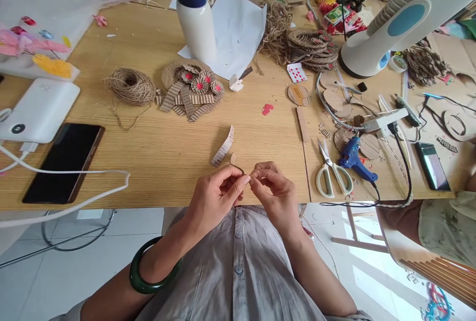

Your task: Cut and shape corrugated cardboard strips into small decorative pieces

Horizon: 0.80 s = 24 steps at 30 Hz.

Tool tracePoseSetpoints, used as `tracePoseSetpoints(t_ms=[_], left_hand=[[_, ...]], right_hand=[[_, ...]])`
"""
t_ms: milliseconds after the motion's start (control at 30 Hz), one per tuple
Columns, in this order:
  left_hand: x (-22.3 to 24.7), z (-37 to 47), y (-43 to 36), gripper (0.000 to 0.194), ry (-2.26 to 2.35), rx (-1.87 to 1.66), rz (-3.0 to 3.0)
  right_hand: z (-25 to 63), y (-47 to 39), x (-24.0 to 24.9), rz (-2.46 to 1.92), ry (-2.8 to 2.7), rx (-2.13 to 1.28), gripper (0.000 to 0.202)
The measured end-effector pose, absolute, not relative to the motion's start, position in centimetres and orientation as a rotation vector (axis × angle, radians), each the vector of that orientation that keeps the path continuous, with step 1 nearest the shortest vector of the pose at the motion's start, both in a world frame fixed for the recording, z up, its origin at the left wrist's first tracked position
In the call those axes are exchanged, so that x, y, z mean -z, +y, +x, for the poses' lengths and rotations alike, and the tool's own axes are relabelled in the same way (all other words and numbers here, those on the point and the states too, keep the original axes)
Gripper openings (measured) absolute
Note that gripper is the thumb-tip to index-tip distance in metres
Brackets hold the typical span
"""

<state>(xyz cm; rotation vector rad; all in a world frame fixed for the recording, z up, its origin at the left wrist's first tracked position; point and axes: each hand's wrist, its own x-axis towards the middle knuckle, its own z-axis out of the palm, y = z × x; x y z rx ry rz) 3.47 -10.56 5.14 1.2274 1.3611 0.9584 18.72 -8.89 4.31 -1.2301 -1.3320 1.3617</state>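
My left hand (221, 189) and my right hand (273, 189) meet at the table's front edge, thumbs and fingers pinched together. Between them is a narrow strip of brown cardboard (235, 163), mostly hidden by the fingers, with one end curling up past my left fingertips. Just beyond lies a loose corrugated cardboard strip (223, 147). Farther back, a round cardboard piece (169, 74) carries corrugated strips and several cardboard flowers (200, 85) with red centres. Small red paper scraps (267, 108) lie to the right of it.
A twine roll (132, 86), phone (63, 164) and white power bank (39, 110) lie left. Scissors (330, 172), a blue glue gun (355, 158) and a power strip (386, 120) with cables are right. A white flask (195, 18) and fan (394, 18) stand behind. Someone sits at far right.
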Motion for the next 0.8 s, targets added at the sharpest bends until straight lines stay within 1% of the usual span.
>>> tracePoseSetpoints(t_ms=[67,167,300,400,467,667,800], left_hand=[[-5.2,3.2,-10.6,0.019,1.341,-0.938,1.297],[-4.9,2.7,-10.6,0.017,1.276,-0.942,1.32],[-3.7,2.6,-10.5,0.02,1.13,-1.026,1.079],[-3.0,2.9,-10.4,0.02,1.06,-1.084,0.896],[-2.8,3.1,-10.4,0.02,1.057,-1.111,0.855],[-3.0,3.0,-10.5,0.022,1.119,-1.126,0.977],[-3.3,2.9,-10.7,0.03,1.179,-1.119,1.019]], right_hand=[[18.5,-8.9,-4.3,-1.217,-1.316,-1.396,0.007],[18.0,-8.8,-4.0,-1.184,-1.113,-1.562,0.009],[17.4,-8.5,-3.7,-1.084,-0.765,-1.871,0.015],[17.3,-8.4,-3.7,-1.027,-0.646,-2.034,0.022],[17.3,-8.4,-3.8,-1.031,-0.669,-2.003,0.023],[17.6,-8.7,-4.3,-1.119,-1.049,-1.649,0.02],[17.8,-8.8,-4.2,-1.125,-1.145,-1.533,0.015]])
